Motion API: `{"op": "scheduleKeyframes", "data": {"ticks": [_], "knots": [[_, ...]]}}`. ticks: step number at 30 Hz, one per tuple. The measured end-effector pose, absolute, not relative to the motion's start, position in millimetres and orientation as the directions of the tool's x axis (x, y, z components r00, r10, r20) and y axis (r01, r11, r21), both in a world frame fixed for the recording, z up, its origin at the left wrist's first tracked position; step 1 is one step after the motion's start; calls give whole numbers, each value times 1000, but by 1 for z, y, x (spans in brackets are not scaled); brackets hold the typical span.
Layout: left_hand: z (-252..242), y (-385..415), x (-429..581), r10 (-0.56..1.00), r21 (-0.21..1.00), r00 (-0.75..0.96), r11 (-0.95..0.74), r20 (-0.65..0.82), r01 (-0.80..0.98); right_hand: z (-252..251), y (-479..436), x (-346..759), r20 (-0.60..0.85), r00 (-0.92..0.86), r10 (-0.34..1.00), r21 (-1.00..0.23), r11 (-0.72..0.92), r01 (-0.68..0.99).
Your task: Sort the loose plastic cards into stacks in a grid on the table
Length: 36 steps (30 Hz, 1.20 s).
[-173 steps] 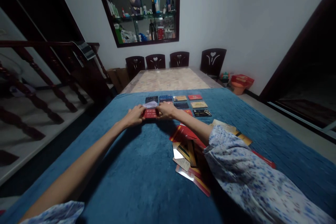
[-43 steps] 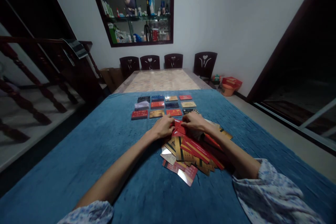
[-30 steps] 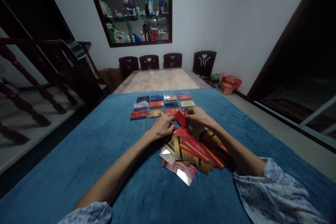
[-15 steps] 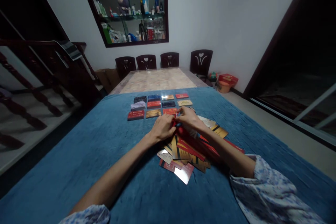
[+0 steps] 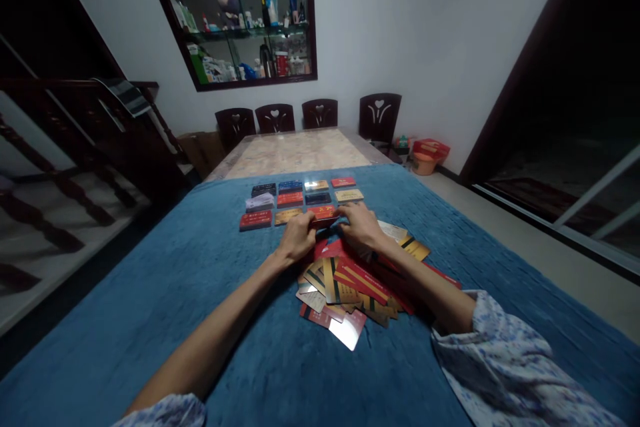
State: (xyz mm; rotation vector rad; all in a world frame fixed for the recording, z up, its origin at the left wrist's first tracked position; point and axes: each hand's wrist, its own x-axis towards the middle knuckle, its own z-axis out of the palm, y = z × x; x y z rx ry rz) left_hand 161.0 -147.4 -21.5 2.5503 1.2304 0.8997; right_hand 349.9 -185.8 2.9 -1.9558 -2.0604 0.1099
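Between my two hands, a thin dark-edged card (image 5: pixel 325 221) is seen almost edge-on. My left hand (image 5: pixel 299 237) pinches its left end, and my right hand (image 5: pixel 358 223) grips the right end. Just beyond it lies a red card stack (image 5: pixel 320 211), partly covered by the fingers. Rows of neat card stacks spread behind and to the left, among them a red stack (image 5: pixel 255 220), a gold stack (image 5: pixel 288 216) and a cream stack (image 5: pixel 349 195). Under and in front of my hands is a loose pile of red, gold and silver cards (image 5: pixel 345 283), partly hidden by my right forearm.
A blue cloth (image 5: pixel 150 293) covers the near part of the table; its bare marbled top (image 5: pixel 295 147) shows beyond. Several dark chairs (image 5: pixel 320 113) stand at the far end. An orange bucket (image 5: pixel 424 163) is on the floor at the right, and a railing (image 5: pixel 45 167) at the left.
My hands have moved slightly apart, and the card between them now shows as a flat, thin edge. The whole view has shifted a little.
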Motion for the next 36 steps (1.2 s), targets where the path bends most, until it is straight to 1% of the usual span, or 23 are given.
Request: {"op": "scheduleKeyframes", "data": {"ticks": [7,11,16,22,27,30,36], "knots": [[-21,-144,158,795,477,443,-604,415,638,8,-185,352,203,-90,975,-241,139,960],[-22,-141,155,803,484,432,-593,410,643,10,-187,353,201,-65,977,-203,107,973],[-23,-140,154,791,488,427,-608,439,626,5,-186,355,180,-53,982,-180,86,980],[-28,-141,154,764,483,444,-642,469,595,0,-187,353,204,-59,977,-174,96,980],[-30,-143,153,739,453,469,-670,484,588,-1,-192,348,257,-80,963,-79,104,991],[-31,-144,154,730,422,485,-678,481,602,-1,-194,346,262,-102,960,-30,113,993],[-34,-145,155,726,366,508,-679,463,637,-3,-193,344,237,-95,967,-3,99,995]]}}
